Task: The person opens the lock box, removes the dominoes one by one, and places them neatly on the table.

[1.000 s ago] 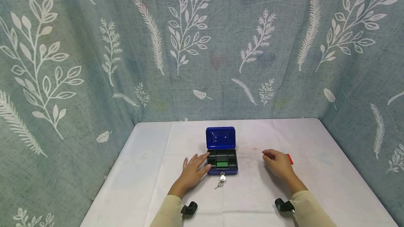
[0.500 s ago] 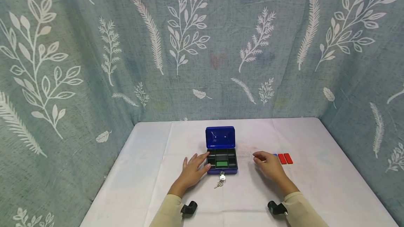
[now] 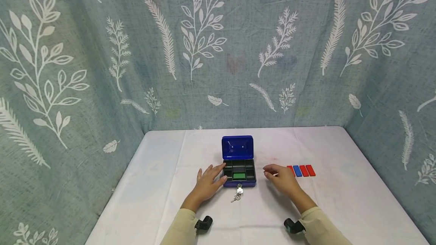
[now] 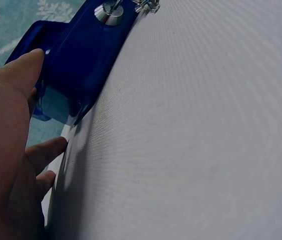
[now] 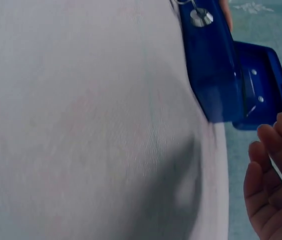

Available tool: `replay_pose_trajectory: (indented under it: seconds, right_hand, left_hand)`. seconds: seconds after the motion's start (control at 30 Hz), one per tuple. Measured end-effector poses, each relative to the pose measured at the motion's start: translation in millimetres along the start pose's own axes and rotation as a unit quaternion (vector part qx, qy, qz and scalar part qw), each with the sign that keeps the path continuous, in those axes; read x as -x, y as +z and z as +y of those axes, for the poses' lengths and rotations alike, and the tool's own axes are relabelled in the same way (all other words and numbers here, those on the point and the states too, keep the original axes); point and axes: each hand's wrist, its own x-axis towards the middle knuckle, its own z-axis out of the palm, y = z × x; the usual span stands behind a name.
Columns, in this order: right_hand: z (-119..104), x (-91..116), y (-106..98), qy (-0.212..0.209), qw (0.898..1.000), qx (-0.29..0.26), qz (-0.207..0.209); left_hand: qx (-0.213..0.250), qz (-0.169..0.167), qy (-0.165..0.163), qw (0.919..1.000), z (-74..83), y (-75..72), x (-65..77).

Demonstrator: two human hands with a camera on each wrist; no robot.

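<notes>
A blue cash box [image 3: 240, 185] stands on the table, its lid [image 3: 237, 147] raised. The black tray [image 3: 229, 169] inside has several compartments; a green tile [image 3: 239, 175] lies in the front middle one. My left hand [image 3: 207, 184] rests with spread fingers against the box's left side, its thumb [image 4: 25, 70] at the front corner. My right hand [image 3: 282, 179] is in the air right of the box, fingers bent and tips close together. Neither view shows a thing between those fingertips, but part of the grasp is hidden. Keys [image 3: 237, 196] hang from the front lock.
Behind my right hand a row of flat tiles lies on the white table cloth [image 3: 163, 199]: a blue tile [image 3: 298, 171] among red tiles [image 3: 310, 170]. My hand partly covers the leftmost red one. A patterned curtain [image 3: 204, 105] hangs at the back and sides.
My right hand has moved left, away from the tiles and toward the cash box, uncovering the tile row. My left hand has stayed at the box.
</notes>
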Motion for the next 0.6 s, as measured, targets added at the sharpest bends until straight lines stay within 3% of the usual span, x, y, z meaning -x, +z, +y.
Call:
replay_pose_trajectory:
  seconds: [0.6]
  right_hand:
    - [-18,-5,25,-0.032,0.999,0.017,-0.03]
  left_hand:
    - [-0.002,-0.003,0.0,1.0,-0.2,-0.2,-0.6]
